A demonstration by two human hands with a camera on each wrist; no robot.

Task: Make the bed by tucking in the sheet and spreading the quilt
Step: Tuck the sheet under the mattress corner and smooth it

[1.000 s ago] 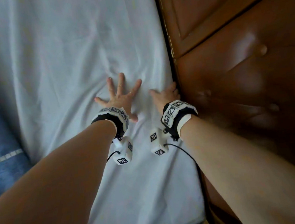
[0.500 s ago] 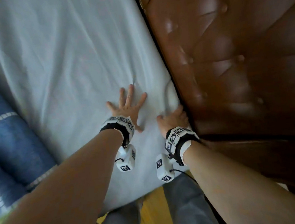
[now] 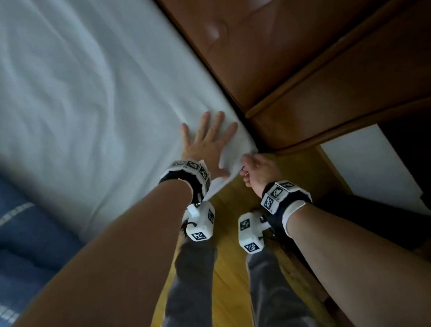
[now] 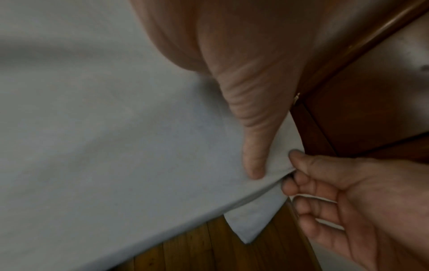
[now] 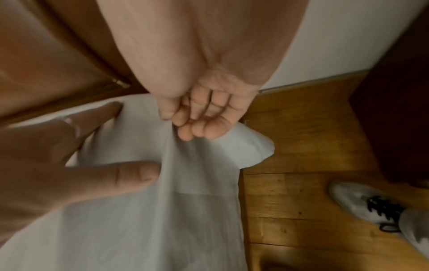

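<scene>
No legible text or numbers.

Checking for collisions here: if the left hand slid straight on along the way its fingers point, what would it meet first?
Probably the brown headboard. The left hand lies flat on the white sheet, fingers pointing toward the mattress edge beside it. Only sheet lies between.

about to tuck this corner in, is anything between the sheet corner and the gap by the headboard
Nothing visible blocks it. The right hand pinches the sheet at its loose corner, which hangs free over the wooden floor. The left hand presses flat on the sheet beside the headboard. The gap itself is hidden.
</scene>
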